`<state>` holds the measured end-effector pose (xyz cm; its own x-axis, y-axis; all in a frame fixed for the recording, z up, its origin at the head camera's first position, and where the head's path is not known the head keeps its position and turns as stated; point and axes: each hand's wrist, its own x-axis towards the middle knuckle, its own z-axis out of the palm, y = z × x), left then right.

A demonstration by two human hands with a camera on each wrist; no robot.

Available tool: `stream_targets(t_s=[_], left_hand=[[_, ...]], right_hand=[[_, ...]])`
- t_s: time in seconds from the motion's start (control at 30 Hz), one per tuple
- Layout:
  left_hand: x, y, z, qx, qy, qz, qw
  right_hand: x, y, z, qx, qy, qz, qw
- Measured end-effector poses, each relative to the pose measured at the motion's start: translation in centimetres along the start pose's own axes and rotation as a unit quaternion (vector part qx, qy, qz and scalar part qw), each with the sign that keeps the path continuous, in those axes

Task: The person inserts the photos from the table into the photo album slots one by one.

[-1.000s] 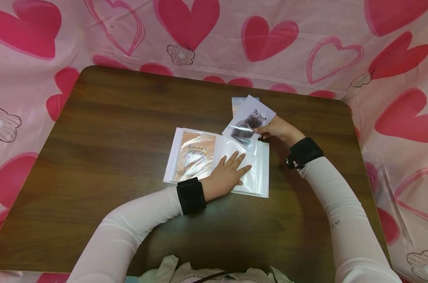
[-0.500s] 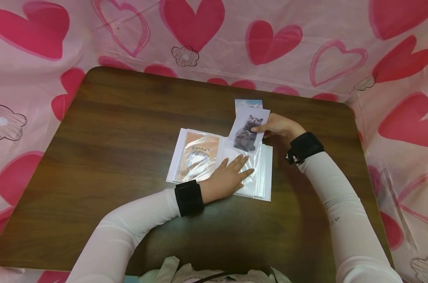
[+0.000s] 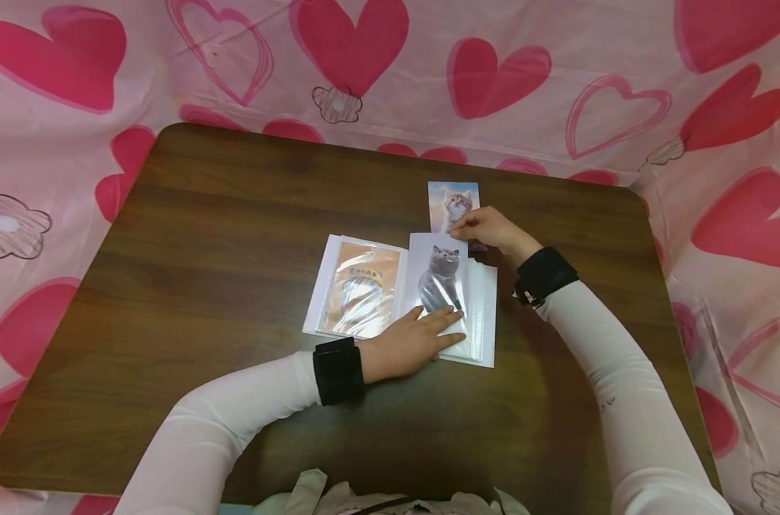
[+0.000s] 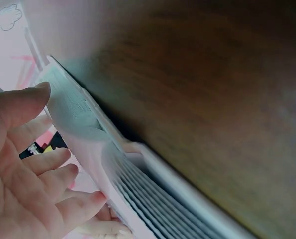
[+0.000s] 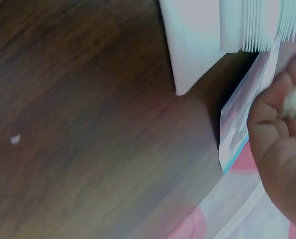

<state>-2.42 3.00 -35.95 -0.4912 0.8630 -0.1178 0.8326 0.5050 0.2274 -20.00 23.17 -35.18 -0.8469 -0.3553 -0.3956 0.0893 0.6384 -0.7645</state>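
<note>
An open photo album (image 3: 487, 322) lies on the table with clear sleeves on its pages. A photo of a grey cat (image 3: 436, 275) sits mostly inside the right-hand sleeve, its top edge sticking out a little above the page. My right hand (image 3: 494, 232) pinches that top edge, near its right corner. Fingers spread, my left hand (image 3: 399, 348) rests on the lower part of the same page. The left wrist view has the left hand (image 4: 33, 174) beside the album's stacked pages (image 4: 152, 204). Behind the album lies a kitten photo (image 3: 443, 202), partly covered by the right hand and the album.
An orange picture (image 3: 358, 290) fills the album's left sleeve, with glare on it. The brown wooden table (image 3: 222, 214) extends around the album. Pink heart-patterned cloth (image 3: 390, 86) hangs behind and beside the table.
The grey cat photo has straightened and moved down into the sleeve, uncovering more of the kitten photo. My right hand has followed it down to the top edge; the left hand has slid slightly lower.
</note>
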Motion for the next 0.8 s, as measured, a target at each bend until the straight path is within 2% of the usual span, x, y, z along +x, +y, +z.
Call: stream_targets(t_s=[0.07, 0.23, 0.37, 0.6, 0.7, 0.73, 0.8], left_hand=[[0.06, -0.04, 0.04, 0.004, -0.003, 0.000, 1.0000], [0.02, -0.09, 0.17, 0.011, -0.003, 0.003, 0.9999], [-0.05, -0.17, 0.26, 0.019, -0.006, 0.006, 0.9998], [-0.09, -0.27, 0.21, 0.008, -0.016, 0.004, 0.9998], [-0.15, -0.23, 0.17, -0.010, -0.006, 0.006, 0.9999], [-0.17, -0.21, 0.15, -0.018, 0.000, 0.007, 0.9998], [-0.17, -0.16, 0.14, -0.037, 0.011, 0.010, 0.9992]], right_hand=[[-0.18, -0.24, 0.07, -0.006, -0.006, -0.006, 1.000], [-0.56, -0.56, 0.03, -0.046, -0.081, -0.026, 0.995], [-0.70, -0.66, 0.05, -0.073, -0.116, -0.040, 0.990], [-0.93, -1.04, -0.18, -0.100, -0.159, -0.025, 0.982], [-0.81, -1.00, -0.42, -0.091, -0.146, -0.010, 0.985], [-0.65, -0.84, -0.54, -0.097, -0.121, -0.015, 0.988], [-0.19, -0.47, -0.90, -0.121, -0.043, -0.026, 0.991]])
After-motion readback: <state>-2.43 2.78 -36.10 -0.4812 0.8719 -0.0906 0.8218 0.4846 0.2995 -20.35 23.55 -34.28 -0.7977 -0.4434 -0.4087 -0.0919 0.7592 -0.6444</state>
